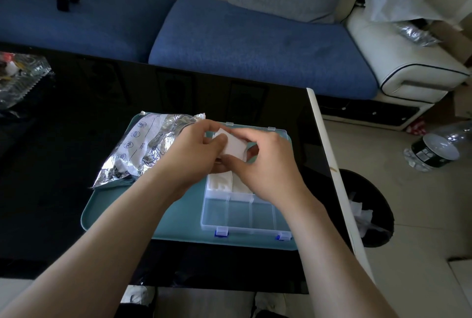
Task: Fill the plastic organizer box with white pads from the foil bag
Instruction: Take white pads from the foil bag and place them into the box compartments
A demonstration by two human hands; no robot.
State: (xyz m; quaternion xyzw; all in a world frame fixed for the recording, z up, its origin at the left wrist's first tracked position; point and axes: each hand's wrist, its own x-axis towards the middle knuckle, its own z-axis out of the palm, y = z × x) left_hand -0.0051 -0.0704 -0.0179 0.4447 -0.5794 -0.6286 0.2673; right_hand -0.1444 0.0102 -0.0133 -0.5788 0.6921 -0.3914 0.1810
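Well, head cam view: both hands meet over the back part of the plastic organizer box (245, 218). The left hand (194, 154) & the right hand (265, 164) both pinch one white pad (236, 145). The left hand's fingers curl on the pad's left edge. The right hand's thumb & fingers grip its near & right side. The pad is up in the air, tilted, just above the box.

The box is clear, w/ two blue clips (221, 231) on its front wall. It sits on the right part of a teal tray (115, 210). More pads (221, 182) lie in two compartments in the row behind the front row, partly hidden under the hands.

The foil bag (145, 149) lies on the left back part of the tray, crinkled & shiny, w/ its top end near the left hand. One corner hangs off the tray onto the black table (63, 139).

Behind the table is a blue sofa (255, 44). On the floor to the right are a black bin (370, 202) & a bottle (434, 151) lying on its side.
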